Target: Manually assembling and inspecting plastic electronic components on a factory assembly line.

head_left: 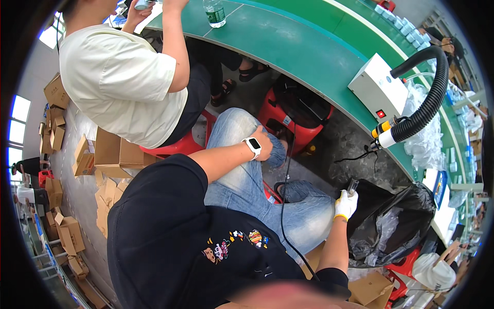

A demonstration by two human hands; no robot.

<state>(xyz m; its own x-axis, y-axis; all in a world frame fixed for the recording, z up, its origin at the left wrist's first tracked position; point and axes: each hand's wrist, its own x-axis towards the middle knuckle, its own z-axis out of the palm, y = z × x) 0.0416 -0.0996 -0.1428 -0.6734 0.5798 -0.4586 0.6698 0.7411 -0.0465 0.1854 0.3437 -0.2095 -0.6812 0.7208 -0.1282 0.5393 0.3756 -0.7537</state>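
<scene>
My left hand [264, 143] lies over my raised knee, holding nothing, with its fingers resting against the light blue jeans [234, 177]. A white watch [253, 148] is on that wrist. In a white glove with a yellow cuff, my right hand [346, 205] is closed on a small clear, shiny piece [352, 186] that sticks up past the fingers; its exact kind is too small to tell. Just beyond that hand hangs a black trash bag [378, 206] with crumpled clear plastic [387, 226] in it.
A green workbench [309, 51] curves ahead, bearing a water bottle [214, 14] and a white box [380, 85] beside a black corrugated hose [432, 103]. A black cable [284, 206] crosses my lap. A co-worker [123, 82] sits at left, near cardboard boxes [110, 154]. A red stool [272, 113] stands under the bench.
</scene>
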